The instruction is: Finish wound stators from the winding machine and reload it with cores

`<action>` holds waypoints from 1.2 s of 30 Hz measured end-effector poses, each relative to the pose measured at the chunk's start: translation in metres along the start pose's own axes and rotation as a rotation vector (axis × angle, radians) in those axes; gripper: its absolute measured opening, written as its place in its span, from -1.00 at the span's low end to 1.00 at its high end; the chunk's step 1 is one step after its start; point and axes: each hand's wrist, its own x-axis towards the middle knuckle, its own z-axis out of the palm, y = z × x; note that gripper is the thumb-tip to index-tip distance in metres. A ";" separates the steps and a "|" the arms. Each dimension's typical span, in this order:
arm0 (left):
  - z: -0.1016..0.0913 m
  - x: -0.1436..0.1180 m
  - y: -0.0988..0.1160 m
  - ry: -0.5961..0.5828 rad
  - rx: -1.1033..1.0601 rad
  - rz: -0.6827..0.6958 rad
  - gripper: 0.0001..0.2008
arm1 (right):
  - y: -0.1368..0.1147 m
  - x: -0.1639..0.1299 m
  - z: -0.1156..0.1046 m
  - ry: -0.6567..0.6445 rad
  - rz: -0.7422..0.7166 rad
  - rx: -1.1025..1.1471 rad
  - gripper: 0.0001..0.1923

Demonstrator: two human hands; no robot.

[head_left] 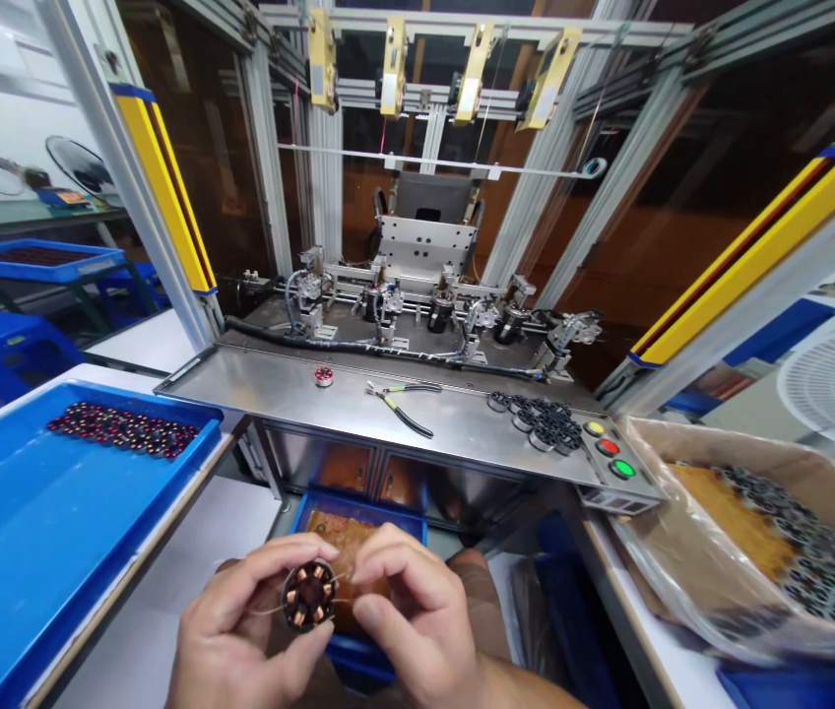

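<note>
**Wound stator held between both hands**

The left hand [236, 630] and right hand [414, 615] are both pinching a copper-wound stator [309, 595] low over the lap — its round face turned up at the camera, fine wire tails trailing sideways. A blue tray [11, 551] on the left holds wound stators [122, 429]; unwound cores [542, 421] and pliers [399, 404] are lying on the steel worktop [358, 409] — a cardboard box [816, 473] on the right holds more cores.

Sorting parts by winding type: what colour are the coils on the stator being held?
Copper-orange coils on a dark core, on the stator in the head view.
</note>
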 end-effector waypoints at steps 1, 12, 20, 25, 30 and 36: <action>0.001 0.000 0.001 0.000 -0.042 -0.041 -0.70 | -0.001 0.002 -0.002 -0.016 -0.025 -0.016 -0.90; 0.005 -0.001 0.001 0.080 0.033 0.055 -0.70 | 0.003 -0.005 0.005 0.033 -0.138 -0.113 -0.90; 0.007 0.000 0.004 0.102 -0.047 -0.057 -0.70 | 0.007 -0.002 0.002 -0.003 -0.230 -0.063 -0.74; 0.003 0.006 0.014 -0.076 -0.232 -0.407 -0.58 | -0.004 0.025 -0.017 -0.221 -0.199 -0.053 -0.60; 0.007 0.002 0.014 -0.121 -0.320 -0.523 -0.54 | -0.010 0.043 -0.020 -0.425 -0.225 -0.013 -0.74; 0.007 0.001 0.012 -0.224 -0.396 -0.592 -0.56 | -0.013 0.039 -0.017 -0.422 -0.278 -0.038 -0.82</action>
